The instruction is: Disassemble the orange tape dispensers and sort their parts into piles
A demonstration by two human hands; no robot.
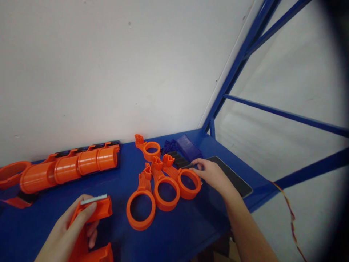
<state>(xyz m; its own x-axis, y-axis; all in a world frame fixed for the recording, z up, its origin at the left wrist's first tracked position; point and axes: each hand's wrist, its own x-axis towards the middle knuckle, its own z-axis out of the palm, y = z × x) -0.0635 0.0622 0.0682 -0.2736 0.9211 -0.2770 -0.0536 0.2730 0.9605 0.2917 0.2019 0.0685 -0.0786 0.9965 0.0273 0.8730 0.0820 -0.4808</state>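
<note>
My left hand [73,222] is closed around an orange plastic tape dispenser part [102,209], with a grey serrated blade [94,199] along its top edge under my thumb. At the right, my right hand [208,171] pinches the end of a dark cylindrical piece [188,166], beside several similar black cylinders [177,159]. Just below those fingers lies an orange ring with an arm [196,189]. More of these ring parts rest to its left, a middle one [167,209], a front one [132,220] and a back one [148,157].
Several orange cylindrical parts [67,169] line the back left of the blue table [117,240]. Behind the black cylinders are small blue pieces [170,145] and a blue flat packet [189,146]. A black tablet-like slab [234,178] lies near the right edge, by a blue metal frame [240,62].
</note>
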